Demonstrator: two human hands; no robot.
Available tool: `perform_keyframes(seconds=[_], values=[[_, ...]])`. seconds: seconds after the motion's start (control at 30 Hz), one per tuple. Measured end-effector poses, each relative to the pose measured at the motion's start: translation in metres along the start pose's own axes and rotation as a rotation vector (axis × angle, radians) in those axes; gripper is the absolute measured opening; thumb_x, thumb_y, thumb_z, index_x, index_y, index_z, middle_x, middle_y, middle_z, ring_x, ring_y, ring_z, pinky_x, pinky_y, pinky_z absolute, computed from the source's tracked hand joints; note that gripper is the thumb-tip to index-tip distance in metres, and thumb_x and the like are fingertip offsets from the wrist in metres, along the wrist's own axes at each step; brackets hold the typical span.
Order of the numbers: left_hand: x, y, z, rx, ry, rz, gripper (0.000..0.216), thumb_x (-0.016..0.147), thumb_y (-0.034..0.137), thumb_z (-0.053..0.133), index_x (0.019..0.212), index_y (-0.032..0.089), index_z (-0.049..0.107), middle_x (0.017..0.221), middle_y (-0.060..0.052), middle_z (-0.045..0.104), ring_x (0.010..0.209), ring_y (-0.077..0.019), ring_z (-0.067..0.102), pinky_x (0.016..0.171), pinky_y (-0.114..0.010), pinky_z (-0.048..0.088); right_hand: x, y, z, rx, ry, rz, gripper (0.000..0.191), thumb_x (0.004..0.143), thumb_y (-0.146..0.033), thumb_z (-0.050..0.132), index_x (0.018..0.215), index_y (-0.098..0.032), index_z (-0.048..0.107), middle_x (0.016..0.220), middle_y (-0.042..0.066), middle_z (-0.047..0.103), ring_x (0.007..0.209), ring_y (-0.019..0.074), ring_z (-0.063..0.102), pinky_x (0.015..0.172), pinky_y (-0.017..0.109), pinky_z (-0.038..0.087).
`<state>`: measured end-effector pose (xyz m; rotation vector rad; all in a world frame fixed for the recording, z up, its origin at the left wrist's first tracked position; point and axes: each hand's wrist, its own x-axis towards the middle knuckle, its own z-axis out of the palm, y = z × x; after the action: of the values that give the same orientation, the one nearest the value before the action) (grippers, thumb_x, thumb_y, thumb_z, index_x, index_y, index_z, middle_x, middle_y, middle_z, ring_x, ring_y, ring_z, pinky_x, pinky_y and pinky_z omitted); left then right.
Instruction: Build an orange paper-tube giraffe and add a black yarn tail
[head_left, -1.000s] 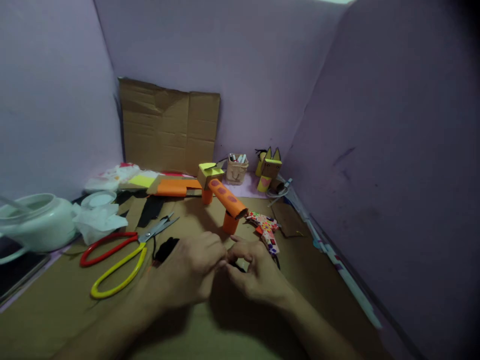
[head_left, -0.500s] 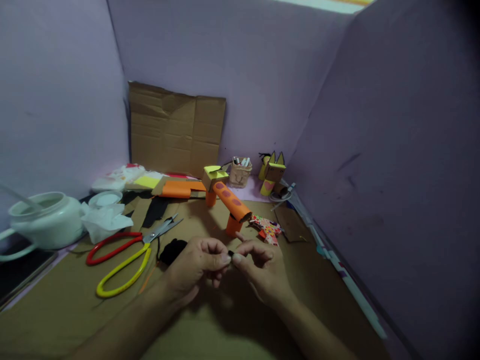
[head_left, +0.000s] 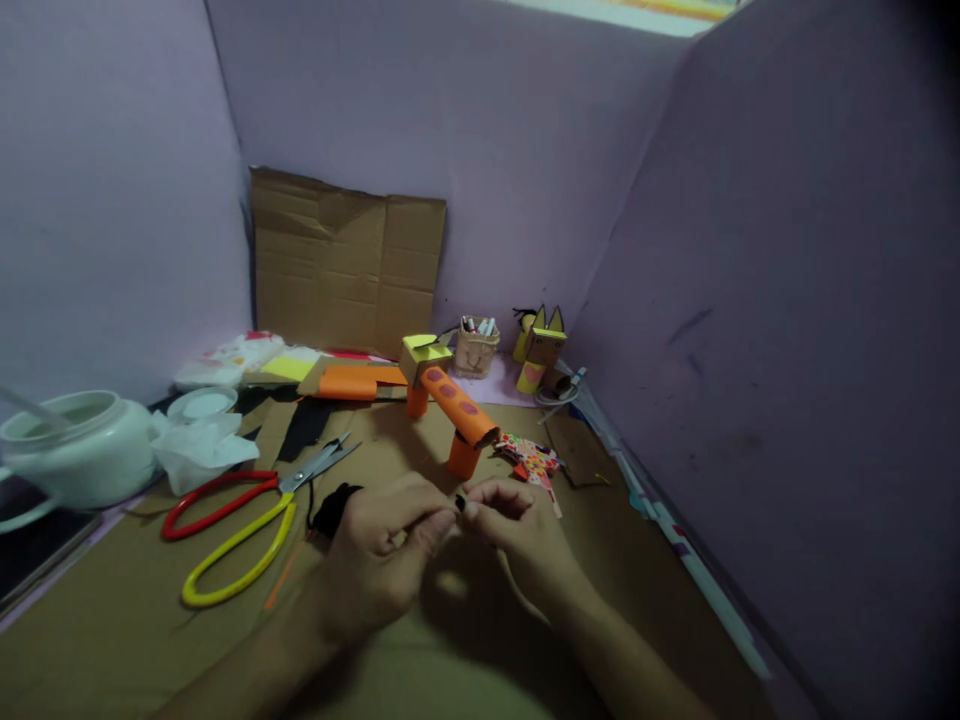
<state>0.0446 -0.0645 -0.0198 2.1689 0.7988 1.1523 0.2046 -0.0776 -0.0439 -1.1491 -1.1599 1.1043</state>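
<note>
- The black bit [head_left: 460, 503] lay at the fingertips, between the two hands: at about 2 o'clock from the middle of the left hand [head_left: 390, 545] and about 11 o'clock from that of the right hand [head_left: 536, 550].
- The relation that mattered most, as I judged it, was this narrow gap: the bit sat against the right fingertips, with the left fingertips just beside it or touching; I could not tell which.
- The bit was too small for its long axis to be read with certainty.
- The right hand had the nearer hold. Its thumb and forefinger were closed in a pinch on the bit, and its palm faced roughly 9 o'clock.
- The left hand was curled, its thumb close against the forefinger and pointing towards 2 o'clock. Whether it also had hold of the bit, I could not tell.
- The left forearm came in from about 7 o'clock, the right from about 5, so the hands met tip to tip, raised over the base sheet [head_left: 405, 680] with shadow below.
- The orange tube [head_left: 446, 400] stood beyond the bit at 12 o'clock, well clear of it. Its long axis ran from about 10 o'clock to 4, the near end towards the right hand's side.
- The black bundle [head_left: 334, 512] lay just beside the left hand at 10 o'clock, the scissors [head_left: 289, 485] further out.
</note>
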Motion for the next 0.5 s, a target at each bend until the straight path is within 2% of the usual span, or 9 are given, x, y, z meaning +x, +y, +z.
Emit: perform_keyframes(seconds=[0.07, 0.17, 0.37, 0.5], values=[[0.0026, -0.0027, -0.0026, -0.029, 0.081, -0.032, 0.013, 0.080, 0.015, 0.053, 0.075, 0.016, 0.065, 0.067, -0.001, 0.063, 0.062, -0.0096, 0.057, 0.058, -0.018, 0.042, 0.0006, -0.0017, -0.0005, 0.192, -0.073, 0.140, 0.011, 0.058, -0.027, 0.067, 0.057, -0.016, 0.064, 0.050, -0.002, 0.057, 0.047, 0.0088, 0.044, 0.049, 0.022, 0.032], [0.0071, -0.0056, -0.0024, -0.159, 0.127, -0.161, 0.008, 0.074, 0.015, 0.059, 0.075, 0.016, 0.067, 0.067, 0.000, 0.065, 0.061, -0.0100, 0.059, 0.056, -0.017, 0.045, -0.0007, -0.0042, 0.0005, 0.363, -0.135, 0.221, 0.013, 0.055, -0.026, 0.070, 0.056, -0.015, 0.064, 0.050, -0.001, 0.057, 0.049, 0.0085, 0.045, 0.050, 0.021, 0.031], [0.0090, -0.0004, 0.0054, -0.424, 0.042, -0.310, 0.012, 0.064, 0.015, 0.066, 0.075, 0.015, 0.070, 0.070, -0.002, 0.065, 0.064, -0.0131, 0.062, 0.060, -0.020, 0.049, -0.0030, -0.0039, 0.0031, 0.424, -0.186, 0.218, 0.014, 0.056, -0.026, 0.072, 0.055, -0.015, 0.064, 0.049, -0.002, 0.056, 0.049, 0.0082, 0.045, 0.052, 0.021, 0.031], [0.0098, -0.0010, 0.0066, -0.631, 0.007, -0.500, 0.018, 0.060, 0.017, 0.069, 0.078, 0.015, 0.070, 0.069, -0.002, 0.067, 0.061, -0.0142, 0.062, 0.060, -0.024, 0.051, -0.0032, -0.0014, 0.0030, 0.387, -0.211, 0.195, 0.016, 0.058, -0.028, 0.073, 0.057, -0.015, 0.064, 0.051, -0.002, 0.057, 0.049, 0.0081, 0.046, 0.052, 0.021, 0.031]])
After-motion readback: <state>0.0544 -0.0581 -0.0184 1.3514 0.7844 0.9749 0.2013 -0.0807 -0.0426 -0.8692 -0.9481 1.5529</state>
